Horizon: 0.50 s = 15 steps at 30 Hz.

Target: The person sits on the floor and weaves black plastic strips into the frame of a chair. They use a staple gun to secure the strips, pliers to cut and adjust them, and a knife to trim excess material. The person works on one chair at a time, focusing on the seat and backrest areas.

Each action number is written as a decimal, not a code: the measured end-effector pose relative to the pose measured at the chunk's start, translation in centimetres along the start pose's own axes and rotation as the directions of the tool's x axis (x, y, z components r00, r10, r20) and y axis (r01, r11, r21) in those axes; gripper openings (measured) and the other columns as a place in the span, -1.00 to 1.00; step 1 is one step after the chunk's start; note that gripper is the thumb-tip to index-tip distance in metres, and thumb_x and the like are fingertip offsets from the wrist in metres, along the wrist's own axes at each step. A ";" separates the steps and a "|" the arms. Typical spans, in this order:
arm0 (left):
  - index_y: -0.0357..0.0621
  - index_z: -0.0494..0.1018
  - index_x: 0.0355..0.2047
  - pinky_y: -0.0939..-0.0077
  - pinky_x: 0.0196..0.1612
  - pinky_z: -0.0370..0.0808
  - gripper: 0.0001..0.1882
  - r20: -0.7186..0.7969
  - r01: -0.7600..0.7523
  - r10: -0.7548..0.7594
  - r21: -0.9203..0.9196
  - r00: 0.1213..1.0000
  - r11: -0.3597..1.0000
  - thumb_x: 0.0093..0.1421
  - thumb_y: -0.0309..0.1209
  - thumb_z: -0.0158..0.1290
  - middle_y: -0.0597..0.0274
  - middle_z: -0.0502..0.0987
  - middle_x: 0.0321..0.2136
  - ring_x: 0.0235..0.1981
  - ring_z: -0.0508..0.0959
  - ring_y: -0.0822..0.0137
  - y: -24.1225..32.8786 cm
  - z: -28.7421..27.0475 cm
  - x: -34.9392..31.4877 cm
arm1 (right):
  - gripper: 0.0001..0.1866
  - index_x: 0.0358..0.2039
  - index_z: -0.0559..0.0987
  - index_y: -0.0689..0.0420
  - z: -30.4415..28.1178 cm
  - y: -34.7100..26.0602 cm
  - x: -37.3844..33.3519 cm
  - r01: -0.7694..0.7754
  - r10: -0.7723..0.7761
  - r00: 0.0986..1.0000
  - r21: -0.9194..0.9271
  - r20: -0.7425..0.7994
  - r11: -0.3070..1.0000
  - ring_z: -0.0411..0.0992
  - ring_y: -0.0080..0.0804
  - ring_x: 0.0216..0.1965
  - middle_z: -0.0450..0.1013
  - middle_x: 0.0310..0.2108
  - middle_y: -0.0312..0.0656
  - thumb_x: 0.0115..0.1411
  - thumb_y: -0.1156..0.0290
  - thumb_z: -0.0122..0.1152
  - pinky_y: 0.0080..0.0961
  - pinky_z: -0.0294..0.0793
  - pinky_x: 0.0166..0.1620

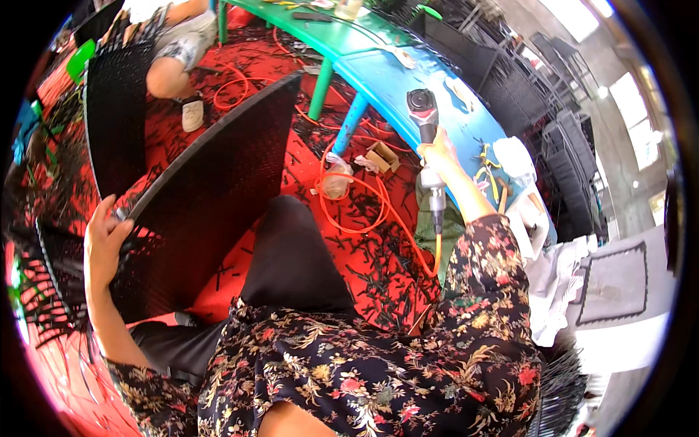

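A large black woven panel (226, 175) stands tilted in front of me, between my left arm and my knee. My left hand (104, 244) grips its near upper corner, thumb and fingers at the rim; a small silvery bit shows by the fingertips. Loose black strands hang from the weave below that hand. Over the blue table (378, 76), my right hand (439, 154) is closed round the handle of a grey and red pneumatic staple gun (424, 109). An orange air hose (429, 269) runs from the tool's lower end down to the floor.
Black strand offcuts litter the red floor (306, 164). A plastic bag (336, 180) and a small cardboard box (383, 157) lie under the table. Yellow-handled pliers (486, 164) and a hammer (502, 193) rest on it. Another person (171, 69) sits at far left beside a second black panel (116, 116).
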<state>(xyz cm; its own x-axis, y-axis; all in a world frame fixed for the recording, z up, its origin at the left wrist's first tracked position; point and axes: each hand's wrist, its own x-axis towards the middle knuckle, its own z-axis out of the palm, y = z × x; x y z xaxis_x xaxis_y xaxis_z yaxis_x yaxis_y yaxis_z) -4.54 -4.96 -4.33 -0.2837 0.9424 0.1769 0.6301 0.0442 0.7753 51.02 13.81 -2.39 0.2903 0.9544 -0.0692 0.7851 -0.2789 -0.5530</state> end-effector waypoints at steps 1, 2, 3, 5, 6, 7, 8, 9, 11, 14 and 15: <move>-0.38 0.26 0.06 0.70 -0.55 0.10 -0.44 0.028 0.036 -0.037 0.026 0.999 0.999 0.02 -0.46 0.07 0.48 0.23 -0.69 -0.63 0.17 0.63 1.0 -0.8 -0.4 | -0.35 0.07 0.20 0.30 0.1 1.2 1.7 -0.023 0.021 0.999 -0.085 -0.025 0.996 0.50 -0.15 -0.29 0.45 -0.23 0.12 -0.05 0.40 0.15 -0.32 0.49 -0.24; -0.37 0.26 0.06 0.72 -0.55 0.08 -0.44 0.066 0.063 -0.065 0.039 0.996 0.997 0.02 -0.49 0.06 0.49 0.23 -0.68 -0.62 0.16 0.64 1.7 -1.2 -0.2 | -0.35 0.08 0.19 0.31 0.0 3.5 3.7 -0.061 0.050 0.997 -0.178 -0.066 0.982 0.49 -0.11 -0.20 0.44 -0.18 0.15 -0.03 0.38 0.14 -0.29 0.46 -0.14; -0.37 0.26 0.07 0.72 -0.54 0.08 -0.45 0.063 0.065 -0.066 0.020 0.996 0.998 0.02 -0.50 0.04 0.50 0.22 -0.67 -0.62 0.15 0.64 2.0 -1.5 -0.2 | -0.35 0.08 0.18 0.32 -0.2 5.2 5.7 -0.087 0.066 0.994 -0.262 -0.091 0.961 0.47 -0.06 -0.11 0.42 -0.12 0.18 -0.01 0.37 0.13 -0.27 0.44 -0.05; -0.36 0.25 0.08 0.74 -0.54 0.06 -0.45 0.055 0.076 -0.075 -0.020 0.996 0.997 0.02 -0.53 0.02 0.51 0.21 -0.66 -0.61 0.14 0.65 1.8 -1.9 -0.2 | -0.34 0.07 0.20 0.32 -0.7 7.4 8.3 -0.166 0.120 0.981 -0.338 -0.151 0.926 0.44 -0.04 -0.06 0.42 -0.09 0.17 -0.03 0.35 0.17 -0.27 0.41 -0.01; -0.36 0.24 0.09 0.74 -0.54 0.05 -0.44 0.044 0.082 -0.081 -0.038 0.996 0.996 0.02 -0.54 0.01 0.52 0.19 -0.65 -0.61 0.13 0.66 1.9 -1.7 -0.2 | -0.33 0.07 0.21 0.32 -0.3 8.4 9.3 -0.201 0.144 0.974 -0.373 -0.176 0.906 0.42 -0.03 -0.04 0.42 -0.08 0.16 -0.04 0.34 0.19 -0.27 0.39 0.01; -0.35 0.22 0.10 0.74 -0.54 0.05 -0.43 0.020 0.099 -0.098 -0.058 0.995 0.993 0.02 -0.55 0.01 0.53 0.18 -0.65 -0.61 0.13 0.66 0.8 -3.7 -1.2 | -0.35 0.08 0.19 0.33 -0.2 5.9 7.5 -0.232 0.198 0.972 -0.370 -0.126 0.900 0.34 -0.05 0.07 0.36 0.00 0.18 -0.01 0.35 0.16 -0.28 0.32 0.10; -0.35 0.21 0.11 0.74 -0.54 0.04 -0.42 0.007 0.107 -0.107 -0.083 0.994 0.991 0.02 -0.56 0.00 0.54 0.16 -0.65 -0.61 0.12 0.66 0.8 -3.9 -1.3 | -0.36 0.09 0.16 0.34 -0.4 5.5 7.5 -0.225 0.191 0.974 -0.387 -0.125 0.894 0.35 -0.06 0.07 0.36 0.00 0.19 0.01 0.38 0.11 -0.28 0.32 0.10; -0.34 0.18 0.14 0.76 -0.53 0.03 -0.38 0.042 0.132 -0.131 -0.048 0.991 0.990 0.01 -0.57 0.00 0.55 0.13 -0.64 -0.61 0.09 0.67 1.0 -4.7 -1.3 | -0.37 0.11 0.13 0.35 -0.4 5.3 7.5 -0.220 0.185 0.975 -0.404 -0.124 0.888 0.35 -0.06 0.07 0.35 0.00 0.19 0.04 0.40 0.07 -0.29 0.32 0.10; -0.34 0.18 0.15 0.77 -0.52 0.03 -0.37 0.046 0.135 -0.132 -0.069 0.990 0.988 0.01 -0.58 -0.01 0.55 0.13 -0.64 -0.60 0.09 0.67 1.1 -5.6 -1.4 | -0.40 0.11 0.10 0.36 -1.1 4.4 7.4 -0.212 0.180 0.977 -0.430 -0.115 0.878 0.36 -0.08 0.06 0.37 -0.01 0.19 0.08 0.44 0.02 -0.28 0.34 0.09; -0.33 0.18 0.15 0.79 -0.50 0.02 -0.38 0.058 0.128 -0.125 -0.063 0.991 0.990 0.01 -0.58 -0.03 0.55 0.11 -0.61 -0.58 0.08 0.68 0.9 -6.2 -1.4 | -0.41 0.05 0.17 0.26 -1.6 5.4 8.2 -0.063 0.017 0.995 -0.465 -0.102 0.883 0.41 0.01 -0.04 0.43 -0.11 0.15 0.10 0.25 0.14 -0.20 0.38 0.00; -0.33 0.18 0.15 0.80 -0.50 0.01 -0.38 0.061 0.130 -0.127 -0.056 0.990 0.990 0.01 -0.57 -0.03 0.56 0.10 -0.60 -0.57 0.08 0.68 0.9 -6.3 -1.3 | -0.36 0.06 0.23 0.19 -1.6 7.3 9.1 -0.002 -0.081 0.977 -0.386 -0.199 0.923 0.41 0.11 -0.08 0.43 -0.16 0.23 0.04 0.16 0.21 -0.18 0.38 -0.02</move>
<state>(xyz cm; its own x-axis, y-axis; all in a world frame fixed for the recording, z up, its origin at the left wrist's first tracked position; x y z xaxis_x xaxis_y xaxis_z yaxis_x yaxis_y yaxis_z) -8.15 -8.25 -0.08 -0.3167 0.9477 0.0395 0.5461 0.1481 0.8245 60.20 20.29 -5.74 0.3288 0.9336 0.1423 0.9348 -0.3004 -0.1897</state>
